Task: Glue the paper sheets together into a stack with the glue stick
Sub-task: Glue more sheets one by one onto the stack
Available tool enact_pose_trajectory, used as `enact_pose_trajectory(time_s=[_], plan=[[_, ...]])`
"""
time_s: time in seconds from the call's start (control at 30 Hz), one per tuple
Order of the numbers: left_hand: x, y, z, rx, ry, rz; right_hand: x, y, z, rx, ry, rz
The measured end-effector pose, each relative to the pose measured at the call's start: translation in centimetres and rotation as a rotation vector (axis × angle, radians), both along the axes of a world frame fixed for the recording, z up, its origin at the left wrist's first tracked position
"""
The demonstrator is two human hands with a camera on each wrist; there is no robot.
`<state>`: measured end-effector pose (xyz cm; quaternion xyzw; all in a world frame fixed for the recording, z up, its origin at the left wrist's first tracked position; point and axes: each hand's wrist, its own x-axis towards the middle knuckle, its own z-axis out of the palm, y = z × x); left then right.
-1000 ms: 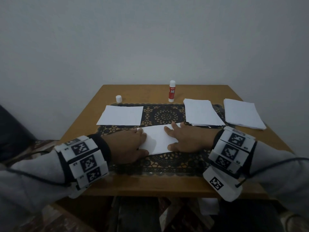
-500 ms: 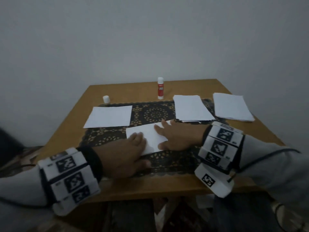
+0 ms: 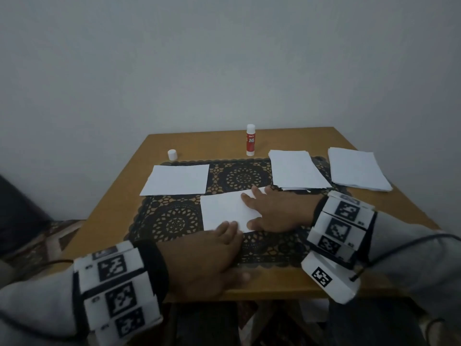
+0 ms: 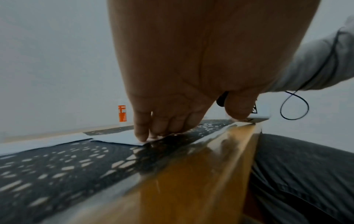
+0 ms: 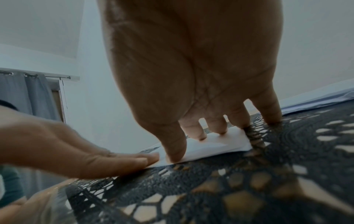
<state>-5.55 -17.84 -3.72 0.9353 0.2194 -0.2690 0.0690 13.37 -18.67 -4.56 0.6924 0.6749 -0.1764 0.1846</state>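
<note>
A white paper sheet (image 3: 224, 211) lies on the black lace mat (image 3: 172, 221) near the table's front. My right hand (image 3: 252, 208) presses flat on the sheet's right half with straight fingers (image 5: 176, 151). My left hand (image 3: 224, 233) lies flat at the front edge of the sheet, fingertips (image 4: 141, 134) on its near corner. The red glue stick (image 3: 250, 140) stands upright at the back of the table, uncapped, and its white cap (image 3: 172, 155) sits to the left. The sheet (image 5: 214, 145) also shows under my right fingers in the right wrist view.
One single sheet (image 3: 177, 179) lies at the left of the mat. Two paper stacks (image 3: 296, 171) (image 3: 356, 169) sit at the right. The wooden table (image 3: 119, 203) ends just in front of my wrists. A grey wall stands behind.
My left hand slid back toward the table's front edge, off most of the sheet. The right hand kept pressing the sheet. The head view shifted.
</note>
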Motion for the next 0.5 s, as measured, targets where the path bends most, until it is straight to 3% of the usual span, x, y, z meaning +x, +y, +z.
enact_pose_trajectory(time_s=[0.2,0.5], plan=[[1.6,5.8,0.1,0.100,-0.106,0.256,0.0,-0.3,0.0,0.011,0.012,0.005],[2.4,8.7,-0.5,0.217,-0.236,0.239,-0.8,-2.5,0.3,0.035,-0.023,0.013]])
